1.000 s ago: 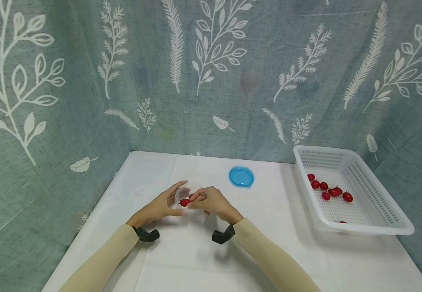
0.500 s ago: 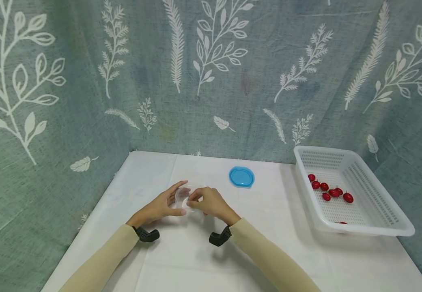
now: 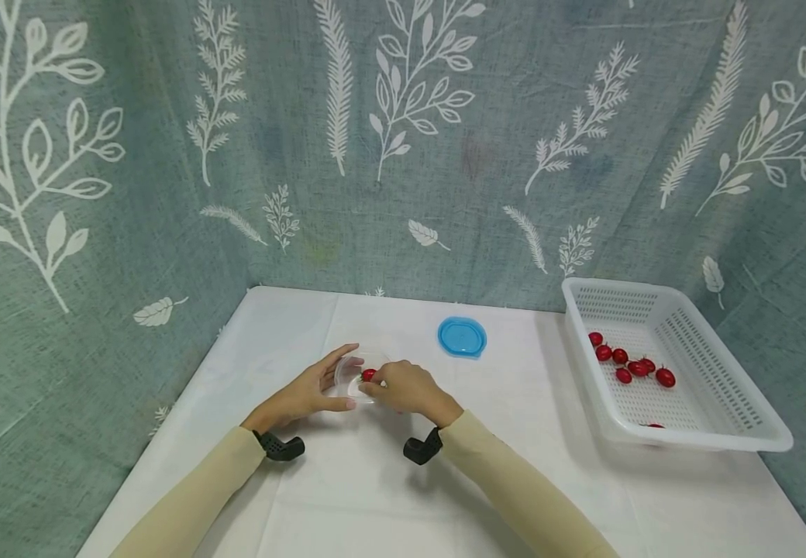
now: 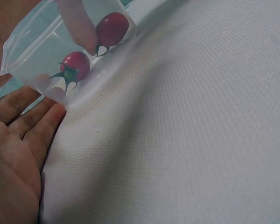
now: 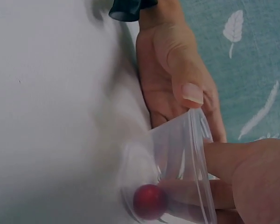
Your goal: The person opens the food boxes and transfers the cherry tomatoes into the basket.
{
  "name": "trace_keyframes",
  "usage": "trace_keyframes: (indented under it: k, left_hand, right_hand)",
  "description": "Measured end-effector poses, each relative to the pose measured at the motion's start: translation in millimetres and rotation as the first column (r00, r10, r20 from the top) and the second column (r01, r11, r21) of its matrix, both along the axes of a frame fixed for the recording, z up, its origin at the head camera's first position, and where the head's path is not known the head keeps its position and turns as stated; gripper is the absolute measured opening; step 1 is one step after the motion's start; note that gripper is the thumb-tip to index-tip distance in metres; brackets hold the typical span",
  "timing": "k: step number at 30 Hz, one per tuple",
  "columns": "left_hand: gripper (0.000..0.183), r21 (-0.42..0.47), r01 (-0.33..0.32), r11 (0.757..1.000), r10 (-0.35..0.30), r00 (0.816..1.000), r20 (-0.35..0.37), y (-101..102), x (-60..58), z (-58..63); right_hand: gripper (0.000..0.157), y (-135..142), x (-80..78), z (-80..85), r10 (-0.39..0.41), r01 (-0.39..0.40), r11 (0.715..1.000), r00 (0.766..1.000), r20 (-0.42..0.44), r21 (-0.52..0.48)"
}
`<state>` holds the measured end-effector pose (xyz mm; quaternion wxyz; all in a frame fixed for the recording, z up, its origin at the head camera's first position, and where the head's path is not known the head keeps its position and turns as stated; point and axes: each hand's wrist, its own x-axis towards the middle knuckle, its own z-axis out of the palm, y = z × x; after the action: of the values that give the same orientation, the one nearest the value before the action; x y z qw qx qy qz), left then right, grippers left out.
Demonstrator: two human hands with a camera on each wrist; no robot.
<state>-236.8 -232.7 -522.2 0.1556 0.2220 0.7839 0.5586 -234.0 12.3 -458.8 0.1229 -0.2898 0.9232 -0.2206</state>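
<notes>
A clear plastic tub (image 3: 343,369) stands on the white cloth, its mouth tipped slightly into view. My left hand (image 3: 308,391) holds it from the left, thumb at the near rim (image 5: 194,114) and fingers round the far side. My right hand (image 3: 410,387) reaches over the right rim, fingers bent down inside. Two red cherry tomatoes show through the wall in the left wrist view: one tomato (image 4: 74,66) with its green stem towards the camera, another tomato (image 4: 113,29) at my right fingertips. From above, one cherry tomato (image 3: 369,374) shows beside those fingers; the other is hidden.
A blue lid (image 3: 462,337) lies behind and right of the tub. At the right stands a white perforated basket (image 3: 717,372) with several cherry tomatoes (image 3: 637,368) in it. A patterned grey-green curtain (image 3: 403,232) closes off the back and sides.
My right fingers have shifted inside the tub; a cherry tomato hidden half a second ago shows again, while the one seen near the tub's front earlier is no longer visible there. The left hand stays put.
</notes>
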Motion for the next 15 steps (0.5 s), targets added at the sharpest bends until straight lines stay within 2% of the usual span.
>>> trace_keyframes:
  k: [5, 9, 15]
  left_hand:
    - [0.106, 0.009, 0.004, 1.0, -0.004, 1.0, 0.004, 0.4, -0.4, -0.5]
    - [0.105, 0.014, 0.01, 1.0, -0.01, 1.0, -0.001, 0.9, -0.3, 0.1]
    - [0.107, -0.003, 0.008, 1.0, -0.008, 1.0, -0.004, 1.0, 0.0, 1.0]
  right_hand:
    - [0.049, -0.1, 1.7, 5.2, 0.049, -0.044, 0.994, 0.998, -0.044, 0.098]
    - [0.045, -0.1, 2.7, 7.7, 0.068, -0.062, 0.987, 0.997, -0.041, 0.15]
    - [0.044, 2.5, -1.0, 5.4, 0.116, -0.114, 0.988, 0.993, -0.018, 0.109]
